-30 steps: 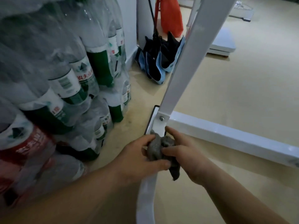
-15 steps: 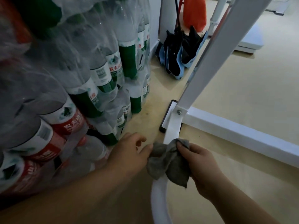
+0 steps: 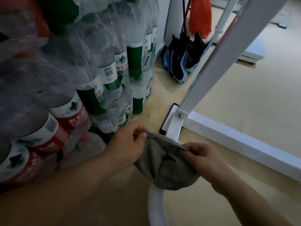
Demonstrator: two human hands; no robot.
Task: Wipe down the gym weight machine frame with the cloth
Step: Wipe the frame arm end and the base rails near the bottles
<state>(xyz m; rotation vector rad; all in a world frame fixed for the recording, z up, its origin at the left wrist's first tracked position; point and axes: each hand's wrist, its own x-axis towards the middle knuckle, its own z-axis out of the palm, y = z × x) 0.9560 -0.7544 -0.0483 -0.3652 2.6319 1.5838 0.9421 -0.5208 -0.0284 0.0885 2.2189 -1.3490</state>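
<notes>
— since half a second back, your hands have drawn apart, and the cloth has opened from a bunch into a slack pouch between them.

— how am i gripping it?

— your left hand pinches the cloth's top edge between thumb and forefinger. your right hand has its fingers curled over the other end of that same edge. both are closed on the cloth.

— where does it sit on the frame?

— it hangs over the curved white tube, just below the bracket with the bolt. whether it presses on the tube, you cannot tell. the slanted upright rises from that bracket, and the base bar runs toward the floor's right edge, apart from the cloth.

— and the containers on my left?

— shrink-wrapped packs of plastic bottles are stacked along the floor's left edge, just beside your left hand. the far ones carry green labels, the near ones red labels. their walls look clear, but how full they are does not show through the wrap.

— anything else?

— an orange bag hangs at the far edge, its contents hidden. a dark umbrella with blue trim stands below it, canopy on the floor.
</notes>
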